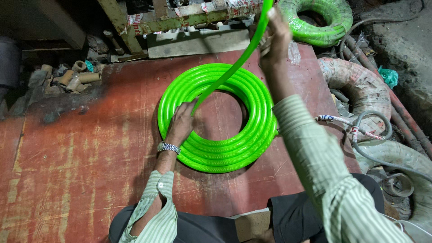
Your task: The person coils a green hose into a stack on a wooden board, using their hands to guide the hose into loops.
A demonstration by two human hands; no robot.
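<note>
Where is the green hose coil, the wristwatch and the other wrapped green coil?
green hose coil (234, 155), head view, lower loops.
wristwatch (168, 147), head view, metal band.
wrapped green coil (324, 28), head view, its lower curve.

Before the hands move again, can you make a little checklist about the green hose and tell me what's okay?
1. Left hand pressing on the green hose coil: ok.
2. Right hand gripping the loose hose length raised above the coil: ok.
3. Coil lying flat on the red board: ok.
4. Loops stacked neatly, none slipping off: ok.
5. Loose length free of kinks: cannot tell, it leaves the picture at the top.
6. Second wrapped green coil kept apart: ok.
</note>
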